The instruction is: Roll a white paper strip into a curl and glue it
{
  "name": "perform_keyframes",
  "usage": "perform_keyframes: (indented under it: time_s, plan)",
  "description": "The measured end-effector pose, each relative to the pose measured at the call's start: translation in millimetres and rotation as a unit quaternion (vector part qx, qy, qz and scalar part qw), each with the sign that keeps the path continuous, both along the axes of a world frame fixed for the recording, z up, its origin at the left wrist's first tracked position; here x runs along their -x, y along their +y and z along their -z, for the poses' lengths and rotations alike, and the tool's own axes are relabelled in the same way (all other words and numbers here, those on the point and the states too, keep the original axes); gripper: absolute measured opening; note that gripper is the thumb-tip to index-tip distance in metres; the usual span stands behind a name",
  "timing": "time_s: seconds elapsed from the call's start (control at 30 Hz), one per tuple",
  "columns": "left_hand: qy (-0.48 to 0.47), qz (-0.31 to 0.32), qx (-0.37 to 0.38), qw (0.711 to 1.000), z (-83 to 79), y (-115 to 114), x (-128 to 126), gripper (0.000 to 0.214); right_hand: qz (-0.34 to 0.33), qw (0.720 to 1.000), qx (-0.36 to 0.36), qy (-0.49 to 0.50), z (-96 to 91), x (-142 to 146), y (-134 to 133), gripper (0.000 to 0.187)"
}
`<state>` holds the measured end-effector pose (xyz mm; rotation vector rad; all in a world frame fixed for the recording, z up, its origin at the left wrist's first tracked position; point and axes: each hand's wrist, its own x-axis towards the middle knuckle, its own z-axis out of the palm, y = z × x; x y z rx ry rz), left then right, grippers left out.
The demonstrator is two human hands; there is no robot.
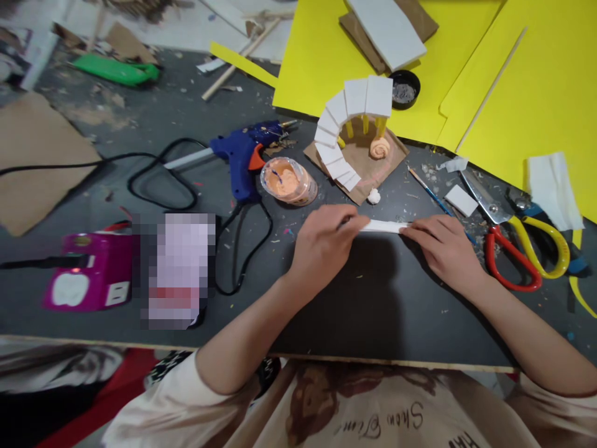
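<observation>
Hands [321,249] hold unmarked white strip [383,226].

Your left hand [321,246] and your right hand [443,246] both hold a thin white strip [385,226] flat on the dark table [364,298]. Your left hand pinches one end and your right fingers press on the other end. Just behind the strip sits a little model [354,140] with curved white steps on brown card. Next to it is a tub of orange paint [286,180] and a blue glue gun [242,155]. Near your right hand lie scissors [517,242] with red and yellow handles. A thin paintbrush [431,194] lies between the model and the scissors. Big yellow sheets [536,81] cover the far side.
</observation>
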<state>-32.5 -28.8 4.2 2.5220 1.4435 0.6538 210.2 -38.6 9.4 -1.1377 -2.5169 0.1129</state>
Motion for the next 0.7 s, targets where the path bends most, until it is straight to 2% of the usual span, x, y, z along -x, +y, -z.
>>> perform_keyframes:
  time_s: [0.1,0.27,0.43,0.57,0.7]
  plan:
    - [0.029,0.072,-0.029,0.997,-2.0,-4,-1,0.031,-0.004,1.000,0.004,-0.006,0.6,2,-1,0.026]
    - [0.038,0.069,-0.064,0.995,-2.6,-6,-1,0.020,0.004,1.000,0.006,0.004,2.4,2,0,0.019]
    - [0.067,0.093,-0.054,0.992,-3.4,-8,-1,0.031,0.010,0.999,0.031,0.015,1.1,1,-2,0.019]
    - [0.112,0.068,-0.046,0.990,-14.8,-14,-6,0.033,0.018,0.999,0.037,-0.026,-4.9,4,-5,0.020]
    - [0.161,0.089,-0.039,0.982,-28.6,-20,-11,0.030,0.012,0.998,0.041,-0.051,-13.4,9,-6,0.018]
